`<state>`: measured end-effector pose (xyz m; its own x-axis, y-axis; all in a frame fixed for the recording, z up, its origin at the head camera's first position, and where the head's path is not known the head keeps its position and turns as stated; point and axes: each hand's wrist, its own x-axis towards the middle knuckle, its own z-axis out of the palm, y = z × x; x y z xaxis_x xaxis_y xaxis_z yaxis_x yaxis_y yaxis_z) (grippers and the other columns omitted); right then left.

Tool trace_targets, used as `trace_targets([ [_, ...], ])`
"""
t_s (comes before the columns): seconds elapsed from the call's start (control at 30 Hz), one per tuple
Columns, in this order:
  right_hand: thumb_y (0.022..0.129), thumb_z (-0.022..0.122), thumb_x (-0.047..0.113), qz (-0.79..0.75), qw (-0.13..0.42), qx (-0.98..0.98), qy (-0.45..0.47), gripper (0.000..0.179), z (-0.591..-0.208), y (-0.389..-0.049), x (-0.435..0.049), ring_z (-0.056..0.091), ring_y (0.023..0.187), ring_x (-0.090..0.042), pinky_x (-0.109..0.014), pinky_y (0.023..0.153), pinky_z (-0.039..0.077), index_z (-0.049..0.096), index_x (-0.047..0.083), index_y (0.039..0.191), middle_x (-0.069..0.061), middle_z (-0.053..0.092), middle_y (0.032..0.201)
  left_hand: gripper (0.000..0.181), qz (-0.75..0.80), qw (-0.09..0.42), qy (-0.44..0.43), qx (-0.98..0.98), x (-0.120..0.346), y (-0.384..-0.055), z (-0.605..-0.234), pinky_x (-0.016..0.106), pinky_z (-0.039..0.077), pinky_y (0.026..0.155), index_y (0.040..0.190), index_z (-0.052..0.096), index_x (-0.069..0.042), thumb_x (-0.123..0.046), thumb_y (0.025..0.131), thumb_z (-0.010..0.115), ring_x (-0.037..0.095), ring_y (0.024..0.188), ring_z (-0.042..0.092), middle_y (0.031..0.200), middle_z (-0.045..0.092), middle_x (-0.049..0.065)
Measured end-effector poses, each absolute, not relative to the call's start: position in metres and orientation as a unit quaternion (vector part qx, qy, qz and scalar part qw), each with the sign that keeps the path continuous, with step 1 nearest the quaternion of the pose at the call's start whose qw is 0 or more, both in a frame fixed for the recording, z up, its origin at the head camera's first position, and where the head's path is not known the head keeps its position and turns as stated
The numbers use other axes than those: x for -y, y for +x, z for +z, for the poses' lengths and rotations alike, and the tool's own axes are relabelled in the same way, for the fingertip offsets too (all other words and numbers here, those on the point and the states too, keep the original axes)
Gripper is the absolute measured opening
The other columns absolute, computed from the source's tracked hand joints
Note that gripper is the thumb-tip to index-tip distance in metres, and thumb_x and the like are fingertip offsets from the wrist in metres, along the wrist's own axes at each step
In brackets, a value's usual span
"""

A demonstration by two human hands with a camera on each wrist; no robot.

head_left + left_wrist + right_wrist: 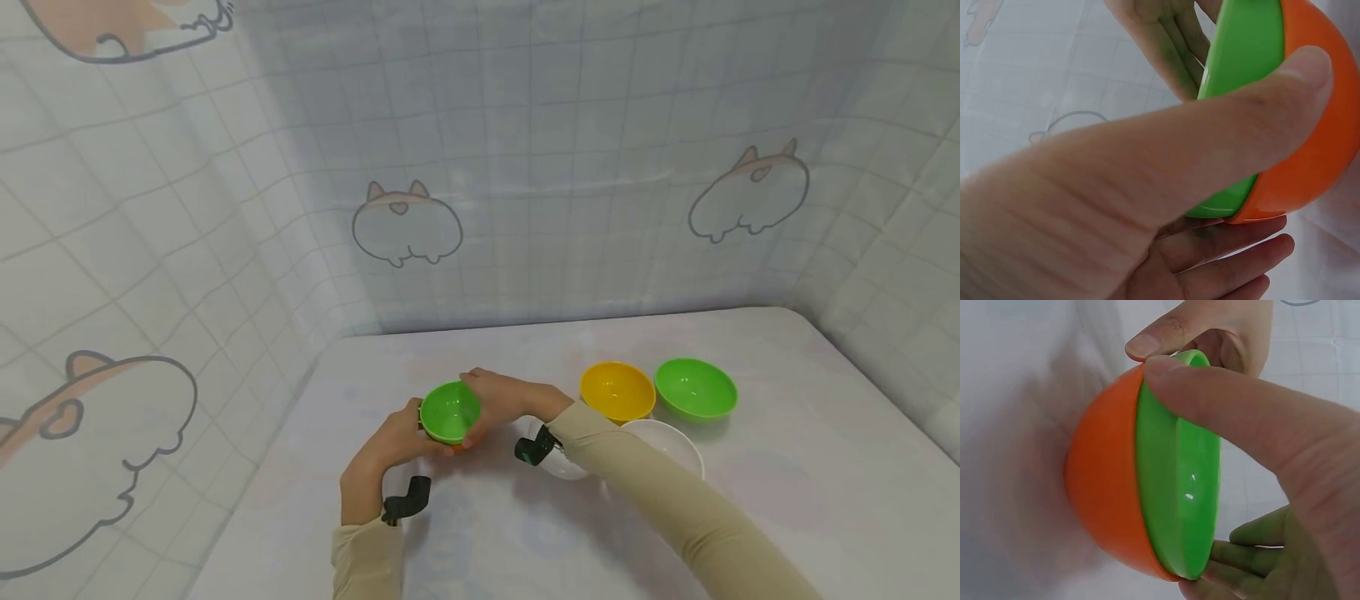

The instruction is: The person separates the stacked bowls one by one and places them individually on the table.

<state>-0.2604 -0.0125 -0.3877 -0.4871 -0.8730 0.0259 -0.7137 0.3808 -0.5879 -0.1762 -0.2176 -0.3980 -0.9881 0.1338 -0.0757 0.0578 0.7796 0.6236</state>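
A small green bowl (450, 410) sits nested inside an orange bowl (1100, 478), its rim standing above the orange one. From the left side, my left hand (399, 439) grips the orange bowl, thumb across its outer wall and fingers around the far side in the left wrist view. My right hand (504, 400) holds the green bowl from the right. In the right wrist view its thumb lies on the green wall by the orange rim, and its fingers are at the opposite edge. The head view hides most of the orange bowl.
To the right on the white table (810, 408) stand a yellow bowl (617, 392) and a larger green bowl (696, 389). A white dish (671, 442) and another white dish (561, 465) lie partly hidden by the right arm. A patterned curtain (555, 192) hangs behind.
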Motion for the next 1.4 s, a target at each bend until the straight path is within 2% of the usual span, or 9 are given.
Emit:
trace_targets([
  [0.27, 0.071, 0.086, 0.029, -0.295, 0.152, -0.818, -0.469, 0.078, -0.386, -0.257, 0.009, 0.05, 0.113, -0.027, -0.031, 0.09, 0.045, 0.047, -0.003, 0.132, -0.018, 0.049, 0.124, 0.085, 0.324, 0.063, 0.05, -0.943, 0.216, -0.175, -0.398, 0.051, 0.046, 0.092, 0.128, 0.045, 0.01, -0.025, 0.066, 0.091, 0.032, 0.11, 0.057, 0.117, 0.06, 0.017],
  [0.4, 0.07, 0.086, 0.031, -0.29, 0.14, -0.826, -0.463, 0.086, -0.382, -0.254, 0.006, 0.05, 0.114, -0.026, -0.031, 0.091, 0.045, 0.044, -0.003, 0.136, -0.017, 0.048, 0.128, 0.083, 0.328, 0.064, 0.045, -0.942, 0.216, -0.175, -0.399, 0.05, 0.047, 0.092, 0.127, 0.046, 0.009, -0.025, 0.066, 0.091, 0.031, 0.109, 0.057, 0.116, 0.06, 0.015],
  [0.7, 0.067, 0.088, 0.033, -0.293, 0.107, -0.836, -0.451, 0.093, -0.364, -0.245, -0.008, 0.049, 0.115, -0.021, -0.031, 0.093, 0.046, 0.042, -0.002, 0.139, -0.014, 0.047, 0.134, 0.075, 0.33, 0.074, 0.035, -0.94, 0.216, -0.174, -0.396, 0.047, 0.05, 0.088, 0.129, 0.045, 0.009, -0.022, 0.073, 0.085, 0.03, 0.104, 0.06, 0.114, 0.062, 0.016],
  [0.87, 0.066, 0.087, 0.037, -0.28, 0.076, -0.843, -0.454, 0.1, -0.351, -0.241, -0.021, 0.049, 0.116, -0.021, -0.033, 0.093, 0.047, 0.037, -0.004, 0.143, -0.015, 0.046, 0.135, 0.074, 0.324, 0.079, 0.033, -0.942, 0.215, -0.173, -0.395, 0.048, 0.051, 0.087, 0.13, 0.044, 0.008, -0.023, 0.075, 0.083, 0.031, 0.103, 0.06, 0.114, 0.062, 0.016],
  [1.17, 0.064, 0.086, 0.031, -0.301, 0.045, -0.836, -0.457, 0.096, -0.338, -0.226, -0.053, 0.049, 0.114, -0.02, -0.035, 0.09, 0.048, 0.039, -0.001, 0.141, -0.011, 0.047, 0.133, 0.071, 0.318, 0.081, 0.026, -0.944, 0.214, -0.172, -0.393, 0.049, 0.049, 0.091, 0.129, 0.045, 0.008, -0.022, 0.076, 0.082, 0.031, 0.106, 0.059, 0.113, 0.062, 0.016],
  [1.4, 0.063, 0.088, 0.036, -0.295, 0.029, -0.853, -0.429, 0.108, -0.336, -0.212, -0.082, 0.049, 0.118, -0.022, -0.041, 0.093, 0.047, 0.031, -0.003, 0.146, -0.013, 0.042, 0.142, 0.071, 0.32, 0.087, 0.019, -0.943, 0.212, -0.172, -0.393, 0.049, 0.049, 0.09, 0.13, 0.044, 0.008, -0.018, 0.075, 0.082, 0.032, 0.105, 0.058, 0.114, 0.062, 0.017],
])
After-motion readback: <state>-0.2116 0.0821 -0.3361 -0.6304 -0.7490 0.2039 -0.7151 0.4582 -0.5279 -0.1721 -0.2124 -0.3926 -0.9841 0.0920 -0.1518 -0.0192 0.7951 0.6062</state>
